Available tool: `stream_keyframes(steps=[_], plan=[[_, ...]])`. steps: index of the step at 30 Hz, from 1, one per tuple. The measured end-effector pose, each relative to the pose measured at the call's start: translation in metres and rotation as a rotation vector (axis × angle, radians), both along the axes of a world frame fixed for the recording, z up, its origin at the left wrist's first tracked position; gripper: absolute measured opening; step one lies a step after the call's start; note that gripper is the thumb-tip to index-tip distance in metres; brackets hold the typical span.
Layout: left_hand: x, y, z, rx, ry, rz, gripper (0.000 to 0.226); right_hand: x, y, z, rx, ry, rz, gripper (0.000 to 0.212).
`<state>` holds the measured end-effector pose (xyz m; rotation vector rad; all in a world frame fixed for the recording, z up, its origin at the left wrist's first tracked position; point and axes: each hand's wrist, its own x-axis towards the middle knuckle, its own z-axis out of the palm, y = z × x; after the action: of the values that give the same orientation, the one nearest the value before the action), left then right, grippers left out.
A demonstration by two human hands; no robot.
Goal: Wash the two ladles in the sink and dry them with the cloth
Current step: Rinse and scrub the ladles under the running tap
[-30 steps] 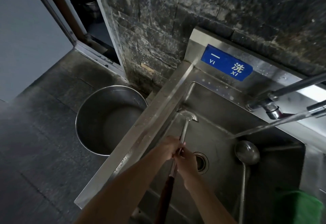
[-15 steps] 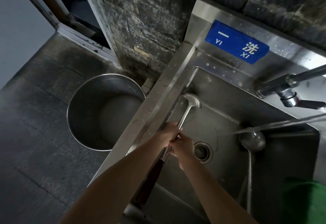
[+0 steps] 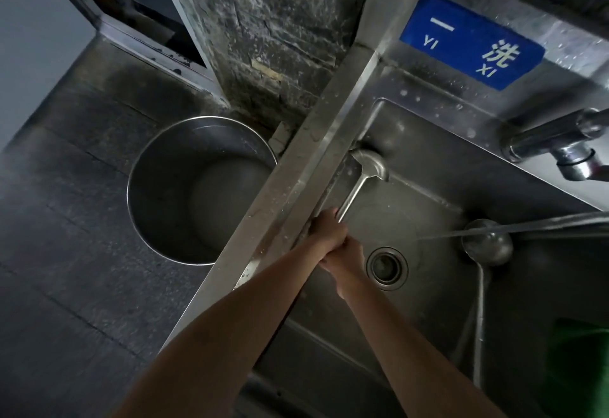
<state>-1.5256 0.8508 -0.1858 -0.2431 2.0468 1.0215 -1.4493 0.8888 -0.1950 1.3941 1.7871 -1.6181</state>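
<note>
Both hands, left [image 3: 329, 228] & right [image 3: 346, 257], clenched on first ladle [image 3: 361, 175] shaft; second ladle [image 3: 487, 243] lies in sink [image 3: 428, 187] under water stream [image 3: 527, 228].

Both bare forearms extend forward and converge — left hand [image 3: 329, 228] above, fingers curled closed; right hand [image 3: 346, 257] directly beneath, touching it, likewise clenched.

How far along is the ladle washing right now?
Nothing looks finished. Both hands, left hand and right hand, grip one ladle in the sink. The second ladle lies beneath the water stream. Drying remains: the green cloth sits untouched.
</note>
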Motion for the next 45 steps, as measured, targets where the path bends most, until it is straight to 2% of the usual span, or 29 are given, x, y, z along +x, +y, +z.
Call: stream_keyframes(steps=[2,5,7,10,14,18,22,26,30,32,34,37,39,41,45], plan=[[0.002,0.0,0.002,-0.018,-0.015,-0.016,0.044,0.002,0.005,0.002,0.068,-0.004,0.099,0.026],[0.003,0.001,0.008,-0.055,-0.003,-0.079,0.067,0.007,0.015,0.029,0.131,0.017,0.243,0.018],[0.004,0.005,0.018,-0.109,0.052,-0.161,0.076,0.014,0.029,0.041,0.171,0.038,0.334,0.021],[0.01,0.014,0.036,-0.216,0.219,-0.286,0.072,0.031,0.063,0.053,0.258,-0.001,0.402,0.041],[0.028,0.038,0.051,-0.29,0.304,-0.395,0.056,0.068,0.124,0.07,0.432,-0.109,0.432,0.041],[0.058,0.076,0.059,-0.239,0.31,-0.528,0.048,0.116,0.181,0.082,0.459,-0.187,0.326,0.043],[0.088,0.118,0.054,-0.174,0.273,-0.61,0.055,0.165,0.212,0.085,0.43,-0.227,0.12,0.046],[0.123,0.152,0.05,-0.144,0.232,-0.651,0.051,0.201,0.223,0.075,0.408,-0.237,0.097,0.04],[0.159,0.177,0.042,-0.086,0.138,-0.682,0.035,0.225,0.221,0.062,0.349,-0.242,0.062,0.056],[0.181,0.194,0.034,-0.043,0.075,-0.651,0.023,0.238,0.22,0.048,0.31,-0.235,0.019,0.061],[0.198,0.206,0.022,0.011,-0.054,-0.539,0.026,0.246,0.216,0.037,0.272,-0.217,-0.018,0.063],[0.222,0.225,-0.01,-0.001,-0.309,-0.363,0.049,0.257,0.213,0.022,0.209,-0.178,-0.095,0.06],[0.231,0.23,-0.026,0.03,-0.402,-0.295,0.042,0.263,0.211,0.011,0.136,-0.105,-0.135,0.05],[0.234,0.233,-0.036,0.061,-0.44,-0.232,0.03,0.268,0.206,0.0,0.124,-0.035,-0.139,0.042],[0.229,0.229,-0.039,0.081,-0.437,-0.172,0.021,0.262,0.198,0.021,0.277,0.001,-0.175,0.049]])
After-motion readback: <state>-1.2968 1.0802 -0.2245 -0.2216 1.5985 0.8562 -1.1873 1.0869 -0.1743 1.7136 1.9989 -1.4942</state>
